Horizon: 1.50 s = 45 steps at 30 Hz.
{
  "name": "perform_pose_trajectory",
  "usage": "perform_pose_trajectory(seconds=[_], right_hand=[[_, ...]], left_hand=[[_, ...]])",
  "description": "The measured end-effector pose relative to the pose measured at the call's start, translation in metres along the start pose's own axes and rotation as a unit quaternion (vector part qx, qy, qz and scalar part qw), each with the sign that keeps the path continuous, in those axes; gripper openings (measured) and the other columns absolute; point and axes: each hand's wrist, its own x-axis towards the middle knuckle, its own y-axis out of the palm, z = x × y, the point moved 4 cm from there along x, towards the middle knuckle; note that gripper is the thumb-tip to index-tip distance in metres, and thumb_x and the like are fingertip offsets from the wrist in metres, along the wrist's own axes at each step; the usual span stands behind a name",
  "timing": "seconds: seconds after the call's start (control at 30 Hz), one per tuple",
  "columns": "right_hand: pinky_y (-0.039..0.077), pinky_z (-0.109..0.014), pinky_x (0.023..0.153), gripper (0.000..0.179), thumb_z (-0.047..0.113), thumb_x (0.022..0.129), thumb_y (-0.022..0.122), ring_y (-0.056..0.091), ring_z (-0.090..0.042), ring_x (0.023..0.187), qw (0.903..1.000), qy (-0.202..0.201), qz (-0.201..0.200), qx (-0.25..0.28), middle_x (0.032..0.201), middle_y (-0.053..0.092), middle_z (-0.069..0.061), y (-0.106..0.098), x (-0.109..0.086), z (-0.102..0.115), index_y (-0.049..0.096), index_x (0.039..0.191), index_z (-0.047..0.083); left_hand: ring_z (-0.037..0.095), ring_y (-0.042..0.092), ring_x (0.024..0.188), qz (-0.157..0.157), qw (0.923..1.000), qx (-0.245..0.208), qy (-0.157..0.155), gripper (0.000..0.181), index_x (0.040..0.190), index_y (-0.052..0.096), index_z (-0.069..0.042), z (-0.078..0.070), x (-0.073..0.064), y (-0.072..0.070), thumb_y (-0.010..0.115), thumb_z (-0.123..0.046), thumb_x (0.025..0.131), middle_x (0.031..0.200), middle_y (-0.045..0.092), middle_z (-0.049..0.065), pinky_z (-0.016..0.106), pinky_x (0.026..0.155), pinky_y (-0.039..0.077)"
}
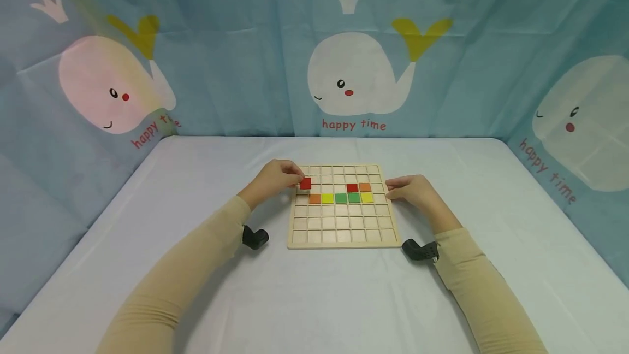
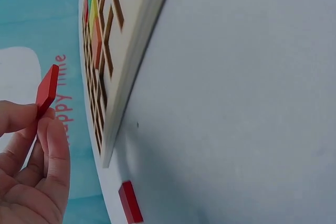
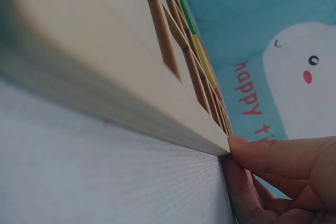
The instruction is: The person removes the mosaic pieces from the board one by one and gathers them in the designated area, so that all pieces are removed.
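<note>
My left hand (image 1: pixel 276 179) pinches a red square tile (image 1: pixel 305 183) between thumb and fingers. It holds the tile over the left side of a wooden grid board (image 1: pixel 343 237); in the left wrist view the red tile (image 2: pixel 48 86) stands tilted, clear of the board. At the board's right edge, my right hand (image 1: pixel 414 193) grips the rim, thumb (image 3: pixel 278 156) at the top edge and the other fingers lower down. One row of the grid holds an orange tile (image 1: pixel 315 199), two yellow and two green tiles (image 1: pixel 341 198). Above them sit a red tile (image 1: pixel 351 187) and an orange tile (image 1: pixel 365 187).
Another red piece (image 2: pixel 130 203) lies on the white tablecloth beside the board in the left wrist view. A black wrist device (image 1: pixel 255 237) is on the left forearm, a second one (image 1: pixel 420 250) on the right. Blue whale-print cloth (image 1: pixel 236 81) hangs behind the table.
</note>
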Motion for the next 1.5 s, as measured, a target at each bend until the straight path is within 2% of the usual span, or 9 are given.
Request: perform_pose_trajectory(seconds=[0.1, 0.2, 0.33, 0.53, 0.73, 0.83, 1.07, 1.3, 1.5], right_hand=[[0.045, -0.041, 0.107, 0.05, 0.015, 0.088, 0.073, 0.057, -0.026, 0.125, 1.0, -0.009, 0.001, 0.002, 0.132, 0.065, -0.016, -0.001, -0.001, 0.0, 0.06, 0.135, 0.003], [0.048, -0.038, 0.103, 0.05, 0.015, 0.088, 0.074, 0.059, -0.023, 0.12, 0.9999, -0.009, -0.001, 0.005, 0.13, 0.067, -0.015, -0.001, -0.001, -0.001, 0.061, 0.135, 0.003], [0.05, -0.031, 0.096, 0.049, 0.014, 0.087, 0.074, 0.061, -0.019, 0.112, 1.0, -0.001, -0.005, 0.006, 0.127, 0.068, -0.014, -0.001, -0.001, -0.001, 0.062, 0.134, 0.004], [0.051, -0.027, 0.091, 0.05, 0.013, 0.087, 0.075, 0.061, -0.017, 0.109, 0.9999, -0.002, -0.006, 0.01, 0.127, 0.068, -0.014, -0.001, 0.001, -0.003, 0.062, 0.134, 0.004], [0.05, -0.022, 0.084, 0.049, 0.013, 0.087, 0.075, 0.061, -0.015, 0.104, 1.0, -0.006, -0.004, 0.007, 0.124, 0.069, -0.014, -0.001, 0.001, -0.002, 0.062, 0.133, 0.004], [0.05, -0.023, 0.085, 0.049, 0.013, 0.087, 0.075, 0.061, -0.016, 0.105, 0.9999, -0.008, -0.004, 0.005, 0.124, 0.069, -0.014, -0.001, 0.001, -0.002, 0.062, 0.133, 0.003], [0.049, -0.03, 0.092, 0.049, 0.013, 0.087, 0.075, 0.06, -0.019, 0.109, 0.9999, -0.008, -0.008, -0.001, 0.126, 0.069, -0.015, -0.001, 0.0, -0.002, 0.062, 0.133, 0.003], [0.05, -0.029, 0.091, 0.049, 0.013, 0.087, 0.075, 0.06, -0.018, 0.108, 1.0, -0.002, -0.008, 0.001, 0.125, 0.069, -0.015, 0.0, 0.001, -0.003, 0.062, 0.133, 0.004], [0.049, -0.027, 0.088, 0.049, 0.014, 0.087, 0.075, 0.06, -0.017, 0.107, 0.9999, 0.0, -0.01, 0.0, 0.126, 0.069, -0.014, 0.0, 0.001, -0.002, 0.063, 0.133, 0.004]], left_hand=[[0.019, 0.063, 0.094, -0.002, 0.9998, 0.013, -0.016, 0.016, 0.104, 0.07, -0.015, 0.006, 0.001, -0.004, 0.062, -0.026, 0.096, 0.108, 0.07, 0.003, 0.028, 0.075, 0.049], [0.021, 0.062, 0.094, -0.004, 0.9995, 0.011, -0.03, 0.016, 0.105, 0.069, -0.015, 0.012, 0.0, -0.008, 0.062, -0.027, 0.096, 0.106, 0.069, 0.003, 0.028, 0.072, 0.049], [0.023, 0.063, 0.095, -0.005, 0.9996, -0.001, -0.027, 0.017, 0.106, 0.069, -0.013, 0.018, -0.002, -0.014, 0.062, -0.025, 0.096, 0.105, 0.07, 0.005, 0.031, 0.078, 0.052], [0.021, 0.063, 0.098, -0.007, 0.9997, 0.014, -0.019, 0.021, 0.108, 0.069, -0.012, 0.024, -0.006, -0.025, 0.06, -0.025, 0.096, 0.11, 0.069, 0.007, 0.034, 0.088, 0.049], [0.023, 0.058, 0.096, -0.013, 0.9992, 0.033, -0.018, 0.023, 0.111, 0.069, -0.011, 0.03, -0.013, -0.039, 0.058, -0.023, 0.094, 0.106, 0.068, 0.007, 0.031, 0.081, 0.048], [0.023, 0.059, 0.093, -0.014, 0.9989, 0.037, -0.024, 0.022, 0.11, 0.068, -0.012, 0.038, -0.015, -0.047, 0.059, -0.026, 0.096, 0.102, 0.067, 0.007, 0.03, 0.078, 0.048], [0.024, 0.061, 0.101, -0.012, 0.9985, 0.045, -0.027, 0.025, 0.113, 0.067, -0.013, 0.051, -0.019, -0.058, 0.059, -0.031, 0.098, 0.109, 0.067, 0.008, 0.033, 0.087, 0.047], [0.025, 0.057, 0.105, -0.007, 0.9993, 0.03, -0.021, 0.03, 0.117, 0.065, -0.009, 0.062, -0.026, -0.074, 0.058, -0.031, 0.099, 0.114, 0.064, 0.011, 0.035, 0.091, 0.047], [0.027, 0.059, 0.107, -0.014, 0.9989, 0.042, -0.014, 0.032, 0.121, 0.064, -0.007, 0.072, -0.03, -0.088, 0.055, -0.03, 0.1, 0.12, 0.063, 0.014, 0.038, 0.096, 0.047]])
